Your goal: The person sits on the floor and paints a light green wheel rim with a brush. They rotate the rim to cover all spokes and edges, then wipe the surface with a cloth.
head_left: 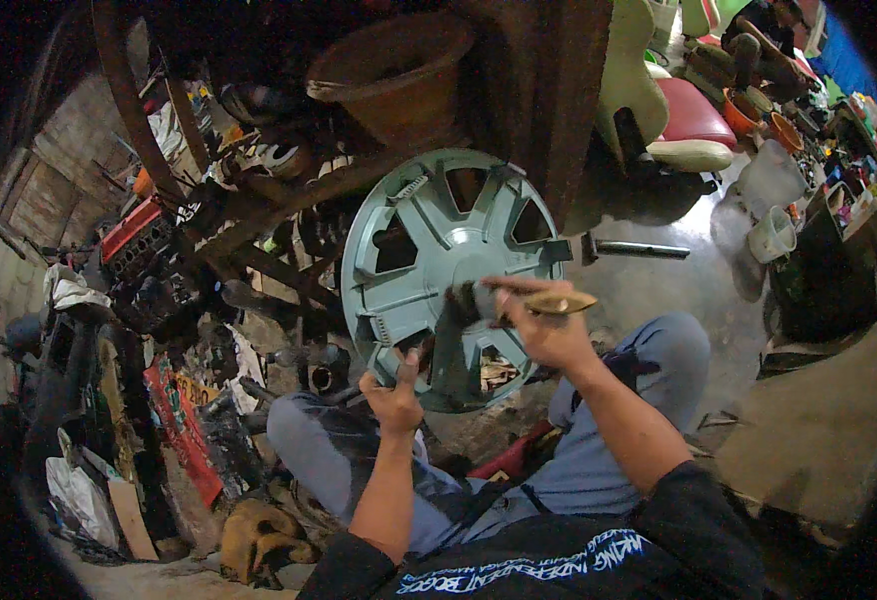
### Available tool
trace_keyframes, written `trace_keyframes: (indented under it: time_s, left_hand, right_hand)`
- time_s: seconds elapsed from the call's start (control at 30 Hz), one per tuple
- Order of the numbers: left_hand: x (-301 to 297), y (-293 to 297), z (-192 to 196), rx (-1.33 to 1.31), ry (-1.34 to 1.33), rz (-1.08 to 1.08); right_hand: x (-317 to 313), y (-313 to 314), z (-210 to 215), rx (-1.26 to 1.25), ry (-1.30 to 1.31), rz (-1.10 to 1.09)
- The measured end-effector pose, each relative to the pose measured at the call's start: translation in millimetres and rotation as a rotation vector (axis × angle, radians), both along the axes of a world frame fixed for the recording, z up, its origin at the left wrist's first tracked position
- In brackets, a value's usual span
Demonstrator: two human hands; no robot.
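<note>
A pale grey-green wheel cover point(477, 262) stands tilted in front of my bent knees, its ribbed side with clips facing me. My left hand point(394, 400) grips its lower left rim, thumb on the near face. In my right hand point(551, 335) is a paintbrush point(564, 302) with a wooden handle, its end pointing right. The dark brush head is at the cover, just below and right of its hub. A darker patch runs down from there across a spoke; whether it is wet or shadow I cannot tell.
Behind the cover are a wooden frame and a brown pot point(394, 80). Greasy metal parts point(144, 245) crowd the left. A metal bar point(644, 249) lies right of the cover, with a red and cream seat point(694, 115) beyond. A translucent bucket point(774, 235) and brown sheet point(809, 420) lie farther right.
</note>
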State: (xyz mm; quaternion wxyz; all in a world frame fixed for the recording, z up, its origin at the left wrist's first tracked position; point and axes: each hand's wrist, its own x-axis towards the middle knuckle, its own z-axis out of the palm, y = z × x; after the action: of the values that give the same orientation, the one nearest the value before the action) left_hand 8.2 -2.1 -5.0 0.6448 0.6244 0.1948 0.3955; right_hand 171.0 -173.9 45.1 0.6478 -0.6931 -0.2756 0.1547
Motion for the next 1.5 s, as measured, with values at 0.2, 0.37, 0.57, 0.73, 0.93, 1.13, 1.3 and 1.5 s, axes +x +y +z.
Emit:
trace_keyframes:
  time_s: [0.2, 0.37, 0.57, 0.73, 0.93, 1.13, 1.3, 1.5]
  left_hand:
    - [-3, -1, 9, -0.169, -0.097, -0.054]
    - [6, 6, -2, -0.125, -0.111, 0.176]
    - [5, 25, 9, -0.211, -0.289, 0.118]
    - [12, 50, -19, -0.189, -0.278, 0.153]
    - [29, 43, -16, 0.105, -0.258, 0.175]
    - [28, 39, 11, -0.213, -0.221, 0.019]
    - [29, 28, 32, -0.08, -0.253, -0.102]
    - [24, 34, 51, 0.043, -0.124, -0.123]
  right_hand:
    - [14, 10, -1, 0.144, -0.459, -0.3]
    - [-34, 22, 11, 0.199, -0.301, 0.302]
    - [30, 3, 25, 0.096, -0.358, -0.104]
    - [52, -8, 15, 0.051, -0.571, -0.382]
    - [12, -2, 8, 0.022, -0.335, 0.249]
    - [53, -28, 2, 0.03, -0.403, -0.247]
    - [28, -24, -10, -0.113, -0.279, -0.054]
    - [41, -47, -33, -0.245, -0.452, -0.131]
